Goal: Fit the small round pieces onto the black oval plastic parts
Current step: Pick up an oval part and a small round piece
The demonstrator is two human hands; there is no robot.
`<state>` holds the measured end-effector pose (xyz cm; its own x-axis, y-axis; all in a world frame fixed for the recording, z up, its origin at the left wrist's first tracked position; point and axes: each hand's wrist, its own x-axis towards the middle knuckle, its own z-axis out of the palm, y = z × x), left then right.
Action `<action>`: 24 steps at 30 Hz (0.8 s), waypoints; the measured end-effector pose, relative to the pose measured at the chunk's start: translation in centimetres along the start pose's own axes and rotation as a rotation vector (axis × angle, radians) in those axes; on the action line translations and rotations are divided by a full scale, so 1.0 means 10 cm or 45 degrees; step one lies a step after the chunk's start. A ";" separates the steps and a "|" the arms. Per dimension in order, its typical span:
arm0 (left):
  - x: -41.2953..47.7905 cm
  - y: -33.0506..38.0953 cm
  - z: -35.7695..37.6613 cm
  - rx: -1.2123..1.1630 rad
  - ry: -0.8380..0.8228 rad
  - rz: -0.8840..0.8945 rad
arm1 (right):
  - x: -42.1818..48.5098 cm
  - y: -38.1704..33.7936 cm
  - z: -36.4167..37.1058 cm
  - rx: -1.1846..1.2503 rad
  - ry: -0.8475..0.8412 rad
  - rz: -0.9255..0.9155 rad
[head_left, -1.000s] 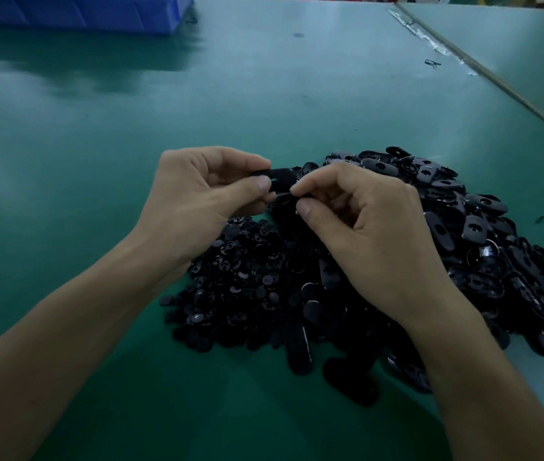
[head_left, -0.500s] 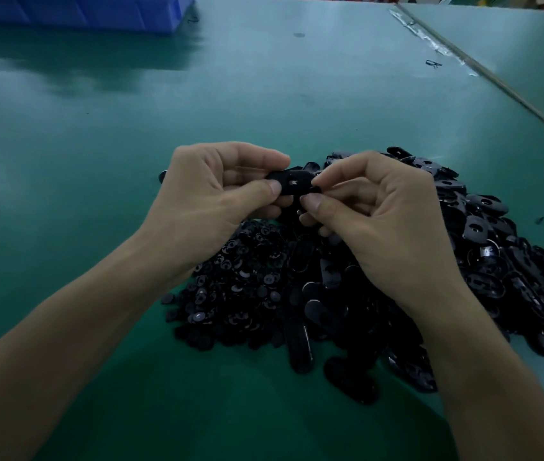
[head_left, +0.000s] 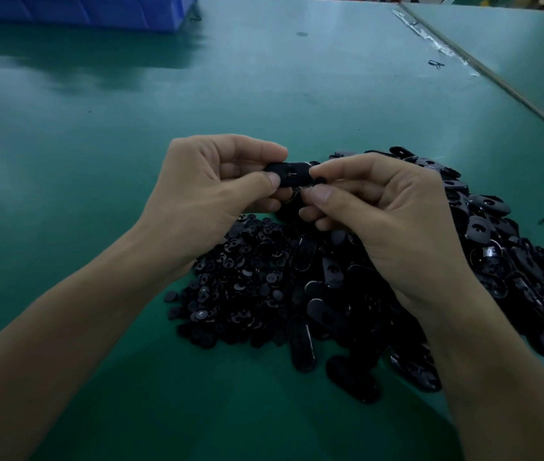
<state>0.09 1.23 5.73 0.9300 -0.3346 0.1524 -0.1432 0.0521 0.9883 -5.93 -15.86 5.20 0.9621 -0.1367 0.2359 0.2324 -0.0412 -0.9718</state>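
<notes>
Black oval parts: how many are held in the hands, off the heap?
1. The left hand pinches one black oval part above the heap; the right hand holds a small round piece at its end. Curled fingers may hide more.

A factory assembly bench: green mat point(head_left: 264, 94), blue parts bin point(head_left: 81, 10) (far edge), heaped black plastic parts point(head_left: 496, 261).

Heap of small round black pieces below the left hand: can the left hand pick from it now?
Likely not yet: the left hand pinches the black oval plastic part. The heap of small round black pieces lies uncovered just below it.
</notes>
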 end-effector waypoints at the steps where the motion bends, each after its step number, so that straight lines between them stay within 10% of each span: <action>1: 0.00 0.00 0.00 -0.002 0.000 -0.002 | 0.00 0.00 0.00 -0.003 0.006 -0.009; 24: -0.02 0.01 0.03 0.033 -0.011 0.022 | -0.01 0.00 -0.01 0.172 -0.004 0.099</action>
<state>-0.21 1.04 5.78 0.9243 -0.3419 0.1697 -0.1685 0.0334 0.9851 -6.09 -15.94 5.21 0.9783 -0.1315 0.1601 0.1741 0.1031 -0.9793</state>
